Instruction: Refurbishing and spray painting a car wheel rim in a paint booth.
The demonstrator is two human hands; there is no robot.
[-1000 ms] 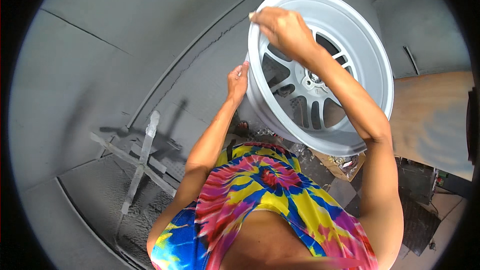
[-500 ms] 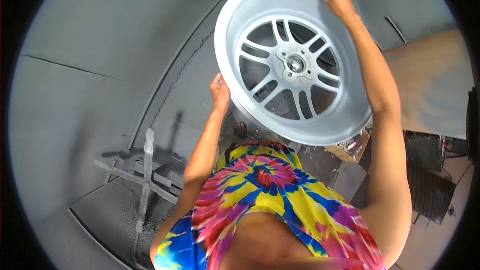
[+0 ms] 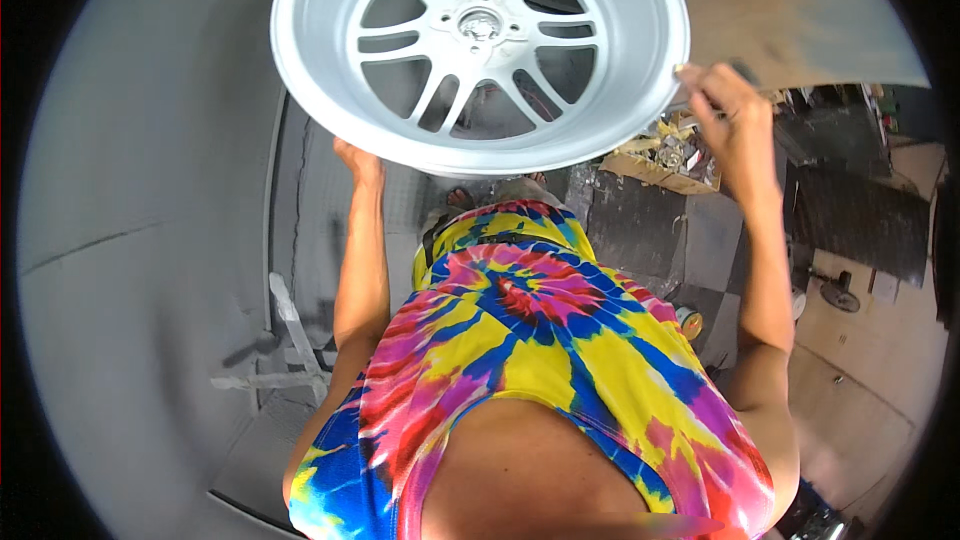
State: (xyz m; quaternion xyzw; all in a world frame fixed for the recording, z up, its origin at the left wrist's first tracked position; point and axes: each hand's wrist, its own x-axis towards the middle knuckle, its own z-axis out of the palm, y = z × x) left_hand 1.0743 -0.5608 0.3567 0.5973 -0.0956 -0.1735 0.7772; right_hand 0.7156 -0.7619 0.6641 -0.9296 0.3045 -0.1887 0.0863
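Wheel (image 3: 462,62), upper centre: likely stiff, heavyish; hold lip (image 3: 470,160). Right hand (image 3: 735,105) curled at edge, left hand (image 3: 362,162) beneath; grips unclear.

Wheel rim (image 3: 457,38): quantity 1. Per rim: centre bore (image 3: 480,27), 1; bolt holes (image 3: 475,50), 4; spoke pairs (image 3: 458,105), 6. Hands: 2, comprising 1 left hand (image 3: 360,158) and 1 right hand (image 3: 735,105). Feet (image 3: 460,198): 2, partly covered. Tie-dyed shirt (image 3: 540,290): 1. Crossed-bar stand (image 3: 293,323), near the floor's left edge: 1. Open carton (image 3: 650,175), well right of that edge: 1; its contents are several, too jumbled to count. Round container (image 3: 690,322), partly hidden by the shirt: 1. Brown panel (image 3: 790,10): 1. Dark ribbed sheet (image 3: 865,225): 1.
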